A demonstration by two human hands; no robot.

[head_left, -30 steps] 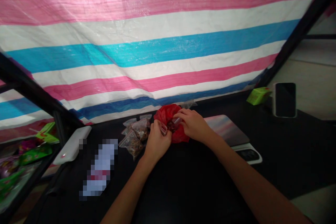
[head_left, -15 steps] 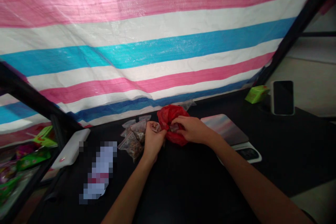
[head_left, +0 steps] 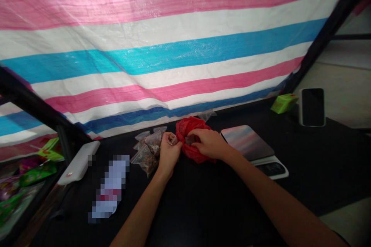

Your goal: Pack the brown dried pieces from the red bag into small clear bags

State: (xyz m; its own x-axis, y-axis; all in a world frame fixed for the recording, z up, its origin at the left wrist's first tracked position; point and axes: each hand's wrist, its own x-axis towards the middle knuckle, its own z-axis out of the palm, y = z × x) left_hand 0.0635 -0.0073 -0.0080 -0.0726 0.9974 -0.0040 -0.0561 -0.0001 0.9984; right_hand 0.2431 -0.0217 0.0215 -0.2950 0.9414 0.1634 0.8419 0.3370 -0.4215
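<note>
A red plastic bag lies on the black table near the striped tarp. My right hand is closed on its near side, fingers pinched at the bag's mouth. My left hand is closed round a small clear zip bag just left of the red bag. Several small clear zip bags with brown contents lie beside my left hand.
A striped pink, white and blue tarp rises behind the table. A digital scale with a pastel plate sits to the right, a phone and a green box beyond it. A white device and a blurred package lie to the left.
My left hand has shifted slightly left and back with the small clear bag. My right hand has drawn a little nearer over the red bag.
</note>
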